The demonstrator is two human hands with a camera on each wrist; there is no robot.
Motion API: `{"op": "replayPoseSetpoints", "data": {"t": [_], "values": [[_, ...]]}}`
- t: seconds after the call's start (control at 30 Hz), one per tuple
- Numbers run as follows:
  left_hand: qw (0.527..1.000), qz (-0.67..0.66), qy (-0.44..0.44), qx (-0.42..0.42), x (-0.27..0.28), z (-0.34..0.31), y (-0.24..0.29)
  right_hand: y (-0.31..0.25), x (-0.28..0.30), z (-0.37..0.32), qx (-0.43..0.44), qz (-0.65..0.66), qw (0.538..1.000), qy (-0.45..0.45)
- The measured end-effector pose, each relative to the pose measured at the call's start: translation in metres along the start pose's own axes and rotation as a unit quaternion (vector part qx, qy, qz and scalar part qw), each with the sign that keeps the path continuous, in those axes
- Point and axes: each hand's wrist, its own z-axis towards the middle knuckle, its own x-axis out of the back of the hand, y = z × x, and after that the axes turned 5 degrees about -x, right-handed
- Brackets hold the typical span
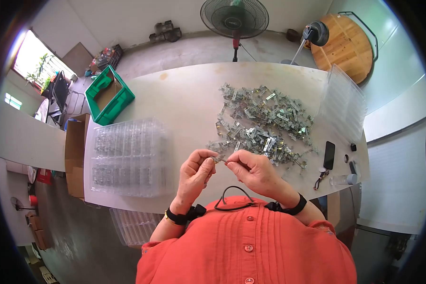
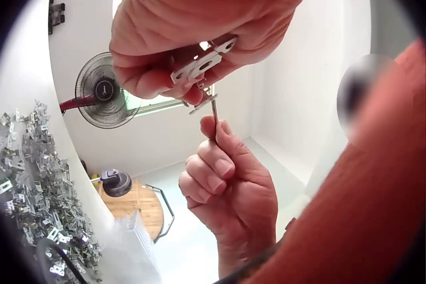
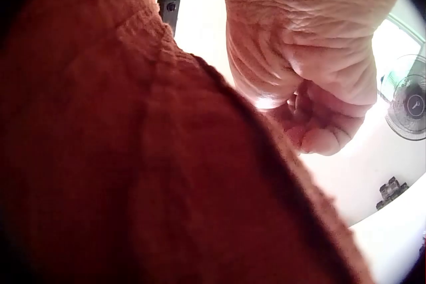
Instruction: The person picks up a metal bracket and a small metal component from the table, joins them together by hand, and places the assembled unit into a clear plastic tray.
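Note:
My left hand (image 1: pixel 193 174) holds a small silver metal bracket (image 2: pixel 200 65) with slotted holes, its fingers curled round it. Facing it, my right hand (image 1: pixel 254 171) pinches a thin metal rod (image 2: pixel 215 119) between thumb and forefinger, the other fingers folded in. In the left wrist view the rod's tip overlaps a flat end of the bracket. Both hands meet over the table's near side, just in front of a heap of similar metal brackets (image 1: pixel 265 113). The right wrist view shows the right hand's curled fingers, with a red sleeve hiding much of the scene.
Stacked clear plastic trays (image 1: pixel 128 156) lie on the left of the table (image 1: pixel 189 94), near a green crate (image 1: pixel 110 111). Another clear tray (image 1: pixel 343 97) leans at the right. A phone (image 1: pixel 329 155) and a small bottle (image 1: pixel 343 180) lie at the right edge. A fan (image 1: pixel 234 19) stands behind.

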Motion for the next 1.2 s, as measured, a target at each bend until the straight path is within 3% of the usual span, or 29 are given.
{"op": "replayPoseSetpoints", "data": {"t": [0.2,0.53,0.67,0.97,1.13,1.2], "values": [[0.994,0.072,0.022,-0.081,-0.007,0.001,-0.008,0.003,0.003,-0.001,-0.001,0.001,1.0,0.013],[0.986,0.115,0.006,-0.12,-0.01,0.003,-0.019,0.004,0.007,-0.001,-0.004,0.006,1.0,0.015],[0.981,0.163,-0.023,-0.1,-0.012,0.004,-0.022,-0.002,0.009,-0.001,-0.046,0.037,0.998,-0.01],[0.954,0.231,-0.021,-0.191,-0.02,0.002,-0.026,0.005,0.007,-0.001,-0.105,0.111,0.987,-0.056],[0.934,0.29,-0.019,-0.208,-0.017,-0.003,-0.026,0.015,0.004,0.002,-0.105,0.028,0.993,-0.035],[0.926,0.318,-0.036,-0.201,-0.015,-0.004,-0.028,0.017,0.0,0.003,-0.011,-0.067,0.998,0.014]]}}
